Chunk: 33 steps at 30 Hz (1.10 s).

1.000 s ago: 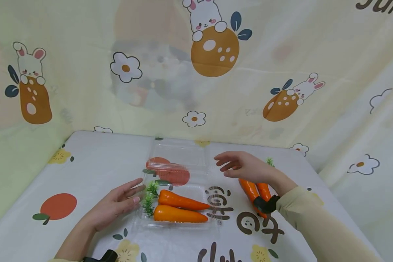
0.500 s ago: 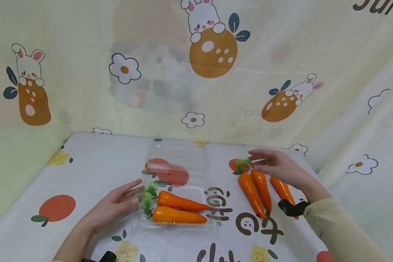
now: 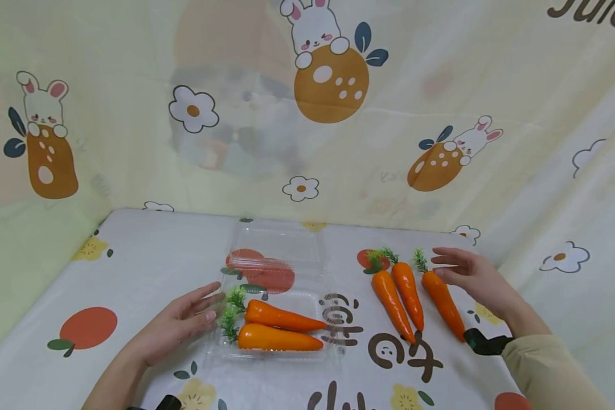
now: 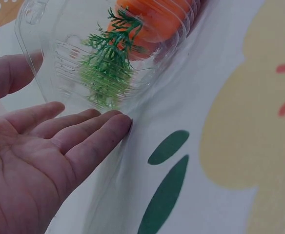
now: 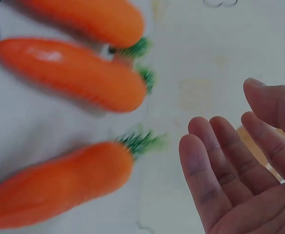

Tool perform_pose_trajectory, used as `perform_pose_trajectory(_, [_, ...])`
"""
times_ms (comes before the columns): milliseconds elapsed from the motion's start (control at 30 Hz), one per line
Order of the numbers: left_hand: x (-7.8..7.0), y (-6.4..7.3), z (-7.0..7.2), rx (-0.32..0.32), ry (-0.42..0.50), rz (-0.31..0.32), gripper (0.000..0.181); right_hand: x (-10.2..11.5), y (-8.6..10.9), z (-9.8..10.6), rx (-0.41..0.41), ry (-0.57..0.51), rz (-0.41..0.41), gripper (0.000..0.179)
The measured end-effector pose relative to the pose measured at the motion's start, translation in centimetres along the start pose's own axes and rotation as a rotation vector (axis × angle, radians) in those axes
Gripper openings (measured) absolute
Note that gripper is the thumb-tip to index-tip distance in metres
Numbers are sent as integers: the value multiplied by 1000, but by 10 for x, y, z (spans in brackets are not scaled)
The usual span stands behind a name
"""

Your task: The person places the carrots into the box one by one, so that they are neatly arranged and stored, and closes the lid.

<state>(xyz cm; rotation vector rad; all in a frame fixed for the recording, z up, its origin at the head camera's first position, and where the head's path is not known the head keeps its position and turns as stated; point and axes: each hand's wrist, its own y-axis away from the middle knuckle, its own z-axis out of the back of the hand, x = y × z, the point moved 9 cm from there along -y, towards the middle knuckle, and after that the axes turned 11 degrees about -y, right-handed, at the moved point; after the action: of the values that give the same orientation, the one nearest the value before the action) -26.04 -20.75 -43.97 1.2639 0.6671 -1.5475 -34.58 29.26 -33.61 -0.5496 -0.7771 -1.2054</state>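
A clear plastic clamshell box (image 3: 307, 296) stands with its lid (image 3: 282, 236) folded back. In its base lie two toy carrots, an upper one (image 3: 282, 315) and a lower one (image 3: 279, 337), leafy ends to the left. My left hand (image 3: 176, 324) rests at the box's left end, fingers loosely extended. In the left wrist view, fingertips are right at the clear wall beside the green leaves (image 4: 106, 73). My right hand (image 3: 474, 276) hovers with relaxed fingers near the top of the rightmost carrot (image 3: 442, 302) and holds nothing; the right wrist view shows its fingers apart from that carrot (image 5: 64, 180).
Left of that carrot lie two more carrots, one (image 3: 392, 302) beside the other (image 3: 409, 290), leaves toward the back. A printed white cloth (image 3: 148, 256) covers the table. Behind it hangs a patterned curtain (image 3: 246, 188).
My right hand has moved rightward from near the box, across the carrots, to beside the rightmost one, uncovering all three. The left hand and the box have stayed in place.
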Motion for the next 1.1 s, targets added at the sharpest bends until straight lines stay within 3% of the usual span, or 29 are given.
perform_pose_trajectory(567, [2,1,1,8,6,-7,73,-81,17,0,-58,-15,-204,70])
perform_pose_trajectory(1100, [1,0,2,-27,-2,30,73,-108,19,-12,-65,15,-297,70])
